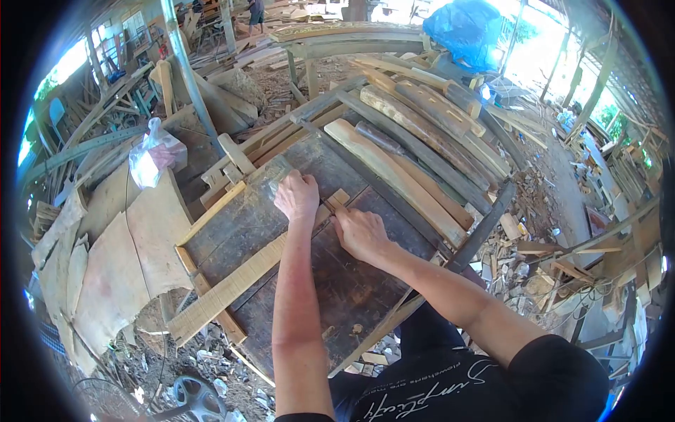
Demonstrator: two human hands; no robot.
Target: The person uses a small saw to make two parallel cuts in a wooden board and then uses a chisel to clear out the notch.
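A long pale plank (246,273) lies slantwise across a dark wooden worktop (351,281). My right hand (360,231) is closed at the plank's upper end, its thumb and fingers pinched on a small, thin, dark piece that I cannot make out. Just to the left, my left hand (297,197) is curled closed above the worktop, beyond the plank. Something pale or clear shows by its knuckles, but what the fingers hold is hidden.
Several rough timber pieces (397,176) lie along the worktop's far right side. A clear plastic bag (156,155) hangs at the left, above large thin wooden sheets (126,246). A bicycle crank (193,397) shows at lower left. Scraps litter the ground; another person (256,15) stands far back.
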